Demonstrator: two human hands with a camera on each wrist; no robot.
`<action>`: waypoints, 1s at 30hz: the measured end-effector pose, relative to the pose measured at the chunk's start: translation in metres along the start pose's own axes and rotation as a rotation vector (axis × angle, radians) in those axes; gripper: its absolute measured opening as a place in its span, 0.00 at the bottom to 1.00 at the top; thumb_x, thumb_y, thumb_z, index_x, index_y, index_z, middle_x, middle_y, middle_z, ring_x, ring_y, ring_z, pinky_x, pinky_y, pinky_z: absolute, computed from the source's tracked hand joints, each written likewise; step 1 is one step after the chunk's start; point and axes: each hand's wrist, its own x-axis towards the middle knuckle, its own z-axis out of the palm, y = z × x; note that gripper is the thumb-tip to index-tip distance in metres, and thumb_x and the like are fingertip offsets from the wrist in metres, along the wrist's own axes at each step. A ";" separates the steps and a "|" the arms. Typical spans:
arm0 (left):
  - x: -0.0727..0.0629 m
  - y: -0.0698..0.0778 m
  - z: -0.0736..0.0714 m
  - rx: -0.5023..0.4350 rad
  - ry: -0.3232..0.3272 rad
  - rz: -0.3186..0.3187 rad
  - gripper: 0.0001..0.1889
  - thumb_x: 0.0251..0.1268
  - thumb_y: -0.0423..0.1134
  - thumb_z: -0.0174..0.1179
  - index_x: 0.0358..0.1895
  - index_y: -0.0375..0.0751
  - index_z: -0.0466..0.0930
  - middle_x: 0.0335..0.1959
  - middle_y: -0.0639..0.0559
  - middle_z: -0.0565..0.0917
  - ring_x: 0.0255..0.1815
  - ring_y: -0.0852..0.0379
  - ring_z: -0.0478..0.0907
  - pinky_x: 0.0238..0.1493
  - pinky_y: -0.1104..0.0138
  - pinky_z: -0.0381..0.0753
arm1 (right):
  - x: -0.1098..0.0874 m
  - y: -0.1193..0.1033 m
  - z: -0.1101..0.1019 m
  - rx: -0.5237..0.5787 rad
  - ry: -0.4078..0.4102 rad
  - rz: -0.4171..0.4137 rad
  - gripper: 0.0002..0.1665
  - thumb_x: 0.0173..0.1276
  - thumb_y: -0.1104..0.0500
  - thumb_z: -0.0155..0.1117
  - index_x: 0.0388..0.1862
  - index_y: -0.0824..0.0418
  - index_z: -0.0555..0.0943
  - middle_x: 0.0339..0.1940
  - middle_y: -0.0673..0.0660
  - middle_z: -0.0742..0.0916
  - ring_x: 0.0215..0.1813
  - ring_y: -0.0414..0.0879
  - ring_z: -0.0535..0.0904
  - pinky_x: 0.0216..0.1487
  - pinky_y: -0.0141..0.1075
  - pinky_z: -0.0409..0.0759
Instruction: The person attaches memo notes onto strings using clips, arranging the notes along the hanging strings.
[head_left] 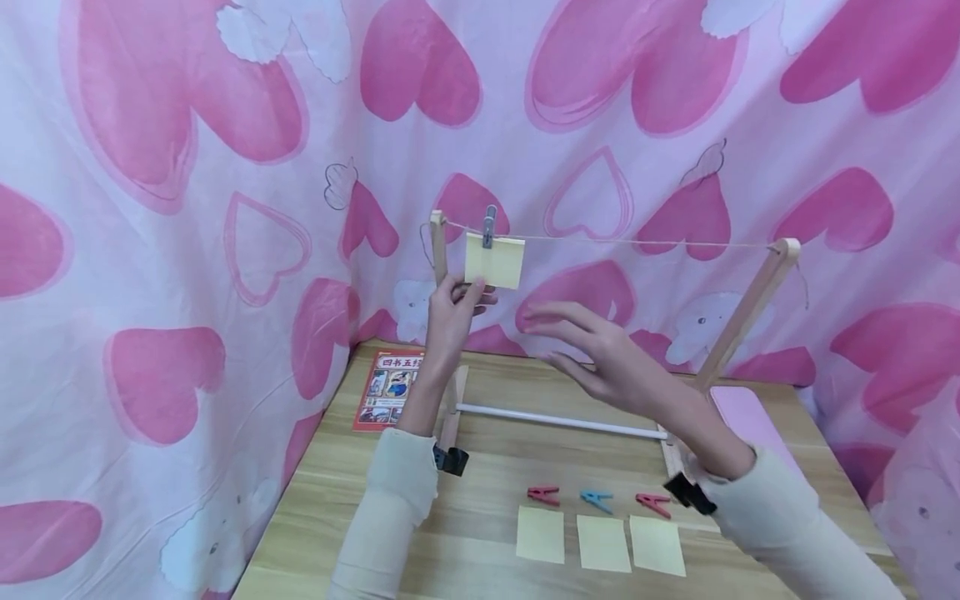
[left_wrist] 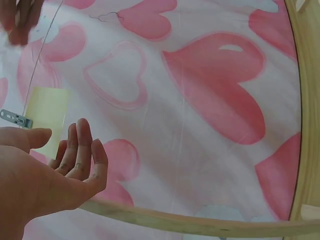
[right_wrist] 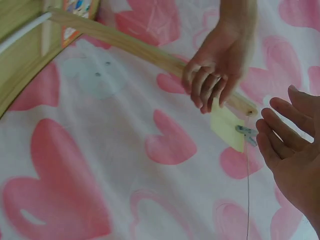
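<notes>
A yellow paper note (head_left: 504, 265) hangs from a thin string (head_left: 637, 242), held at its top edge by a grey clothespin (head_left: 489, 223). My left hand (head_left: 452, 315) pinches the note's lower edge, the thumb in front and fingers behind. In the left wrist view, the thumb lies over the note (left_wrist: 50, 107) beside the clothespin (left_wrist: 17, 119). My right hand (head_left: 603, 354) is in the air to the right of the note, fingers extended and slightly bent, touching nothing. The right wrist view has the right hand (right_wrist: 295, 145) apart from the clothespin (right_wrist: 246, 131).
Wooden posts (head_left: 750, 317) carry the string, and a white rod (head_left: 562, 418) joins their bases. On the table lie three yellow notes (head_left: 540, 535), with red clothespins (head_left: 543, 496) and a blue clothespin (head_left: 597, 499) above them. A booklet (head_left: 382, 392) and pink object (head_left: 753, 421) lie towards the sides.
</notes>
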 end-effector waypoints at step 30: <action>-0.131 -0.176 -0.026 0.877 -0.246 0.372 0.29 0.81 0.37 0.63 0.77 0.26 0.72 0.85 0.30 0.65 0.85 0.31 0.62 0.82 0.33 0.60 | -0.180 0.014 0.054 -0.172 0.049 0.341 0.40 0.85 0.35 0.55 0.73 0.67 0.78 0.83 0.71 0.71 0.93 0.61 0.46 0.91 0.59 0.37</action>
